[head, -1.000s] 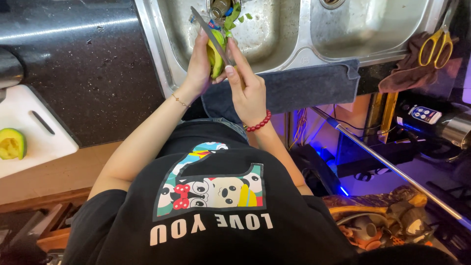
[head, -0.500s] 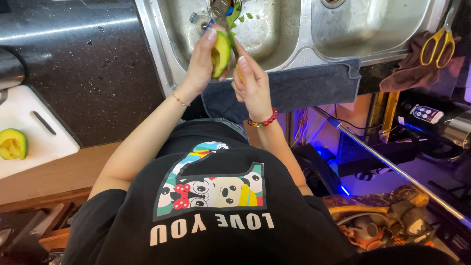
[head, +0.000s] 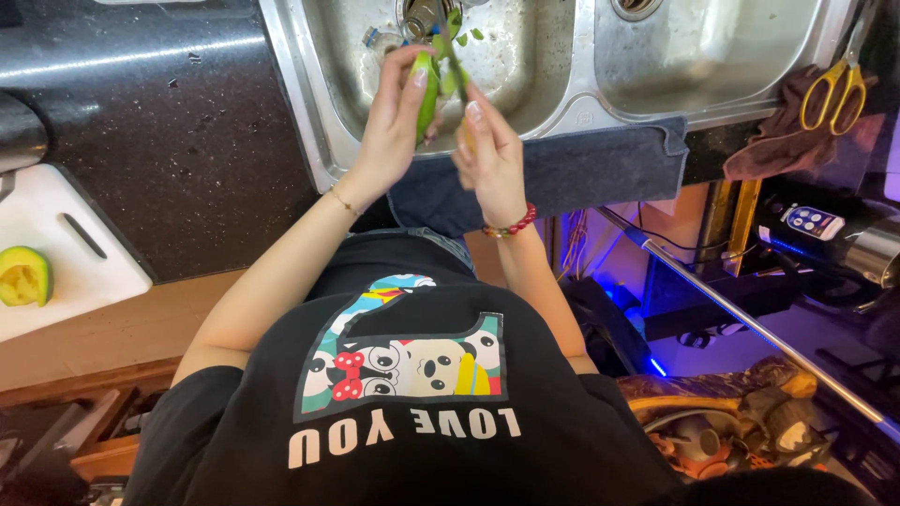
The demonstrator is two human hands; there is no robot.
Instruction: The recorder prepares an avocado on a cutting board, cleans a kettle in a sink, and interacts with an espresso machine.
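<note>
- Head view: a green avocado piece (head: 427,94) is held over the left bowl of a steel sink (head: 309,112), gripped in the left hand (head: 394,126) with its fingers closed around it.
- A knife (head: 452,58) is held in the right hand (head: 489,159), whose fingers are wrapped round the handle; the blade is seen slanting up against the fruit, touching it near its top edge.
- Green peel scraps (head: 466,36) are seen lying in the bowl near the drain (head: 422,14), so some skin is judged to be off already; green skin is still seen on the piece in hand, so peeling is judged unfinished. How much skin is left cannot be told, as the far side is hidden by the hand.
- A second avocado half (head: 23,276) is seen lying cut side up on a white board (head: 84,281) on the dark bench (head: 159,141), well apart from the hands; its skin looks to be on, so it is judged not yet dealt with.
- A dark cloth (head: 581,164) is draped over the sink's front edge, just beside the right hand.
- Yellow scissors (head: 839,89) are seen resting on a brown rag (head: 778,141) at the right of the sink, untouched.
</note>
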